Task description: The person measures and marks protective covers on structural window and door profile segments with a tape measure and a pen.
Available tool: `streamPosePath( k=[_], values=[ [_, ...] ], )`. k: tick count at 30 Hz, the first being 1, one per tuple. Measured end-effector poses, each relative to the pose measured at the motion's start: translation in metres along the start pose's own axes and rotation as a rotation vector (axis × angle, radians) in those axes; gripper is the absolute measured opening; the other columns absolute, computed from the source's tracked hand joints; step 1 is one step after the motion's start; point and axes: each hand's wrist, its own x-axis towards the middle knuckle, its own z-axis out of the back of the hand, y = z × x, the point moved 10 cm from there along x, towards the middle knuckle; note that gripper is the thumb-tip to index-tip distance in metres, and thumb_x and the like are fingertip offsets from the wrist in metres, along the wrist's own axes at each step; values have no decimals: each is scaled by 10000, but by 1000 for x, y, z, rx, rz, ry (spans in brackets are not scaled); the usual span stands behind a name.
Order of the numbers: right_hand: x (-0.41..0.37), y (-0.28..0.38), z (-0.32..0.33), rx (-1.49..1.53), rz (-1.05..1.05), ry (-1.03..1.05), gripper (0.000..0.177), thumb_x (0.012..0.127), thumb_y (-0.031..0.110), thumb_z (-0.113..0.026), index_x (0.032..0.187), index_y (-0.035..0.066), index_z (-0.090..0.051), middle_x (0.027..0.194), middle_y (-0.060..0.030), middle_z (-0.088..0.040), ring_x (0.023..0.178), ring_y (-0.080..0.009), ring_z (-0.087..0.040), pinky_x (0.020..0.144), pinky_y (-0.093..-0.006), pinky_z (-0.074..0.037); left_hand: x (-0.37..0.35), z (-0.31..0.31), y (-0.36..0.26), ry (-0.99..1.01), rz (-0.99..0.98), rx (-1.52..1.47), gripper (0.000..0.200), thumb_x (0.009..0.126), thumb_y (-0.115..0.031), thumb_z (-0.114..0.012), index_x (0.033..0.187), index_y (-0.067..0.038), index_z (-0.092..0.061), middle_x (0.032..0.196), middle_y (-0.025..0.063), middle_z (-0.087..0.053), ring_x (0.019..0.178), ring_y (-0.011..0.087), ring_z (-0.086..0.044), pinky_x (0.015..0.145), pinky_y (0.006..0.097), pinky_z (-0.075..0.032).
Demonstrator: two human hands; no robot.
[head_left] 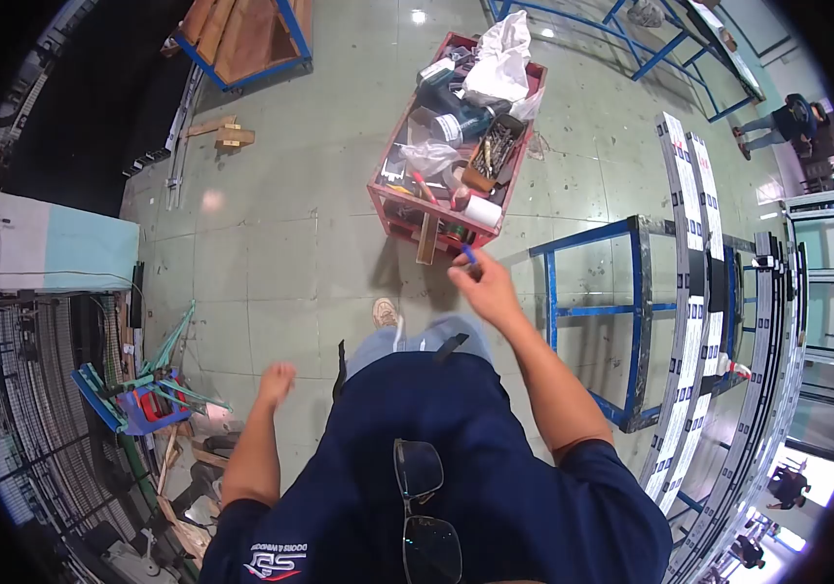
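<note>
In the head view, the person's right hand (483,284) is reaching forward at the near right corner of a red metal cart (385,209), and its thumb and forefinger are pinching a small blue object (468,254), too small to identify for certain. The left hand (278,384) is hanging low on the left, well apart from the right one, with its fingers curling loosely; whether it is gripping anything I cannot tell. The cart is standing on the pale green tiled floor (280,263), beyond the person's feet, and is carrying a jumble of things: a crumpled white plastic bag (502,60) is lying at its far end, dark teal power tools (475,119) are resting near the middle, a box of small metal pieces (497,151) is sitting along the right side, and a white cylindrical roll (482,211) is lying at the near right corner. A narrow brown strip (426,239) is sticking out of the cart's near side, left of the right hand. To the right, a blue metal frame (592,311) is standing just beside long white profiles with dark markings (689,292). On the left, a blue and red plastic stool (154,402) is sitting among green bars. Dark-rimmed eyeglasses (423,470) are hanging on the navy shirt (534,496), and another person (795,122) is standing at the far right.
</note>
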Motion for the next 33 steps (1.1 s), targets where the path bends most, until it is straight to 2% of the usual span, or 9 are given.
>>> streamPosePath(
  k=[9, 15, 19, 22, 23, 25, 31, 32, 33],
  values=[
    [198, -18, 122, -105, -32, -278, 301, 873, 284, -747, 980, 19, -653, 748, -84, -656, 700, -158, -616, 661, -332, -493, 84, 142, -303, -263, -334, -281, 308, 962, -273, -667, 1127, -14, -650, 928, 48, -688, 825, 128, -623, 764, 284, -509],
    [386, 10, 142, -382, -75, -419, 773, 780, 600, -739, 1183, -45, -599, 1112, -287, -686, 1085, -422, -659, 937, -461, -499, 44, 90, -208, -203, -55, -72, 292, 942, -294, -693, 1070, -33, -666, 913, 57, -692, 845, 164, -636, 799, 319, -513],
    [481, -31, 135, -342, -353, -452, 961, 683, 625, -823, 1178, -166, -595, 1245, -302, -644, 1097, -409, -664, 946, -427, -512, -53, 37, -134, -59, 257, 20, 247, 942, -258, -698, 1034, -32, -657, 886, 49, -690, 837, 158, -639, 772, 309, -519],
    [545, -107, 105, -219, -453, -49, 440, 692, 352, -840, 839, -45, -721, 896, -179, -718, 828, -290, -703, 703, -378, -550, -112, 5, -82, -117, 481, -352, 204, 948, -211, -692, 1032, -30, -648, 898, 39, -685, 833, 139, -638, 746, 291, -532],
    [590, -116, 105, -765, 83, 84, 325, 717, 286, -772, 800, -20, -703, 769, -123, -674, 662, -236, -645, 583, -386, -516, -123, -1, -82, -103, 496, -352, 204, 948, -211, -692, 1032, -30, -648, 898, 39, -685, 833, 139, -638, 746, 291, -532],
    [560, -82, 153, -225, -324, -234, 474, 785, 380, -665, 912, -74, -719, 830, -225, -714, 735, -328, -707, 663, -422, -562, -138, -14, -80, -103, 531, -445, 151, 979, -196, -630, 1059, -69, -649, 950, 14, -665, 873, 141, -647, 770, 307, -538],
    [501, 16, 141, -458, 39, 140, 227, 930, 298, -635, 926, 93, -733, 807, -86, -707, 595, -216, -623, 600, -402, -525, -77, -25, -88, 10, 369, -521, 197, 952, -192, -682, 1079, -44, -649, 949, 26, -676, 843, 124, -637, 754, 297, -554],
    [548, -87, 143, -319, -182, 122, 418, 921, 509, -621, 960, 103, -713, 794, -45, -634, 646, -141, -570, 558, -342, -512, -50, -13, -120, 11, 302, -455, 215, 951, -196, -683, 1098, -44, -647, 945, 24, -674, 844, 130, -638, 755, 301, -552],
    [511, -35, 124, -98, 86, 29, 316, 915, 336, -632, 1006, 50, -730, 965, -214, -716, 833, -294, -703, 774, -453, -559, -27, 0, -148, 15, 232, -390, 233, 950, -201, -684, 1118, -45, -644, 941, 21, -671, 846, 137, -639, 756, 305, -550]
  ],
)
